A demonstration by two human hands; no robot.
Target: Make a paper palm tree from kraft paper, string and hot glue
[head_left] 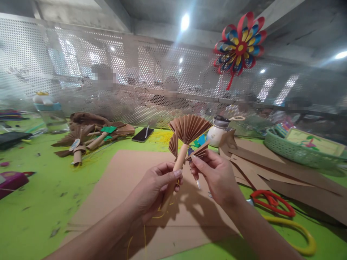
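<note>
My left hand (pixel 155 182) is closed around the cardboard tube (pixel 181 157) of a brown paper craft, thumb along its front. From the tube's top spreads a large pleated fan (pixel 191 128), with a smaller pleated piece (pixel 174 145) at its left side. My right hand (pixel 217 177) pinches another folded pleated piece (pixel 200 151) at the right side of the tube. A thin white-tipped stick (pixel 198 184) pokes out below the right fingers; its other end is hidden. Yellow thread (pixel 159 216) hangs beneath the tube over a brown card sheet (pixel 114 191).
Similar pleated crafts (pixel 81 144) lie left on the green table, near a phone (pixel 143 134) and a water jar (pixel 52 117). At right are paper strips (pixel 257 162), red-handled scissors (pixel 271 202), a yellow handle (pixel 303 234), a white bottle (pixel 217 131) and a green basket (pixel 284 146).
</note>
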